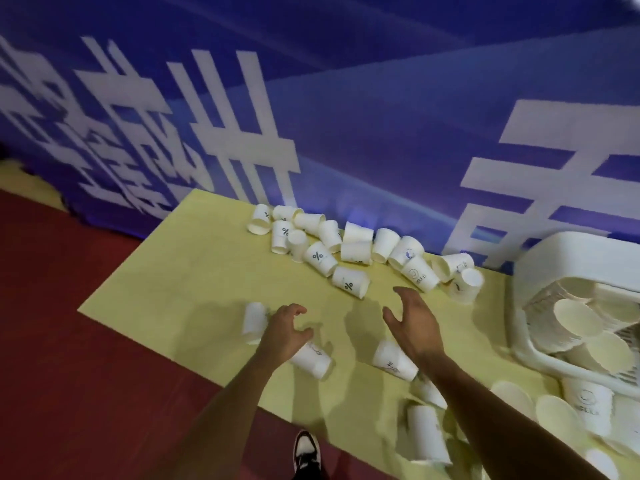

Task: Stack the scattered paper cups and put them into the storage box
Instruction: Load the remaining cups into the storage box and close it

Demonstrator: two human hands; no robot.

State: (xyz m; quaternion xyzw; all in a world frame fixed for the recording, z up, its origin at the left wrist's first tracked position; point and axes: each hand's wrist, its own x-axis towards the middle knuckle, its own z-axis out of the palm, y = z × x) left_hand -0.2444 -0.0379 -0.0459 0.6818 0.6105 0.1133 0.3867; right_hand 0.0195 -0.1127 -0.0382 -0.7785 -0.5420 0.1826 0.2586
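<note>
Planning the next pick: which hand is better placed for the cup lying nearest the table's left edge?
Left. The left hand is right beside that cup and holds nothing. The right hand is farther off, on the side toward the box.

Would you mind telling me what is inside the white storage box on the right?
Stacked paper cups lie inside the storage box, open mouths showing; the box floor beneath is covered.

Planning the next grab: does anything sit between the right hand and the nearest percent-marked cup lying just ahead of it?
Nothing visible does. Only bare yellow table lies between the right hand and that percent-marked cup; the other loose cups lie farther back or off to the sides.
</note>
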